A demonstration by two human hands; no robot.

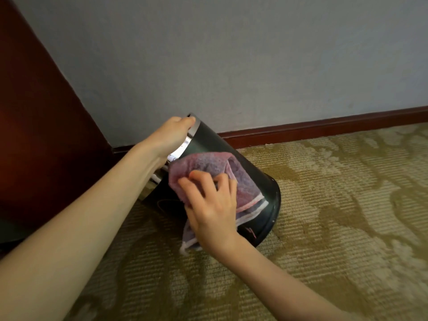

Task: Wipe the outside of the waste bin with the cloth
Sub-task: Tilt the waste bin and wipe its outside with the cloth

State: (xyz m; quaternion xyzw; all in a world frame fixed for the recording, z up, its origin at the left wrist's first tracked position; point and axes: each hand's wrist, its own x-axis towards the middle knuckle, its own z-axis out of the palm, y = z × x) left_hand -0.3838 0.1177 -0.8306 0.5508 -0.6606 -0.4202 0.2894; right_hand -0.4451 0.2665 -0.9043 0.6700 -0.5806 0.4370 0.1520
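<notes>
A black waste bin (215, 144) with a shiny metal rim leans over on the carpet, its rim up and to the left and its base down at the right. My left hand (172, 135) grips the rim at the top. A purple-pink cloth (208, 165) with pale stripes at its edges lies draped over the bin's side. My right hand (208, 205) holds the cloth with curled fingers and presses it against the bin's wall. Part of the cloth hangs below my right hand.
A dark red-brown wooden panel (34, 135) stands at the left, close to the bin. A grey wall (231, 66) with a dark red skirting board (324, 126) runs behind. Patterned beige carpet (324, 216) covers the floor to the right and in front.
</notes>
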